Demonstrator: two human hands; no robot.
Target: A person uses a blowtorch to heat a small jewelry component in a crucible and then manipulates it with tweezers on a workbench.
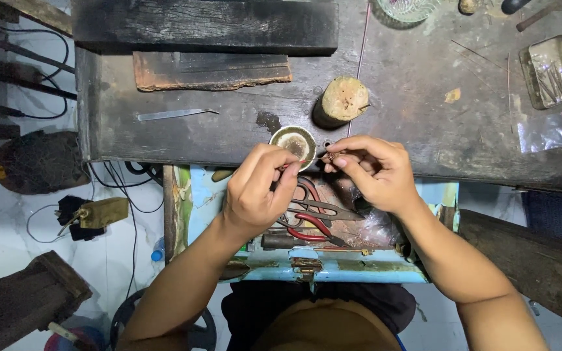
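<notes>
My left hand (pixel 255 192) and right hand (pixel 372 170) pinch a thin wire (pixel 317 158) between them, just below the small round dish (pixel 294 141).

Dim overhead light, sharp centre, dark corners, slight glare on plastic bag (pixel 549 130).
</notes>
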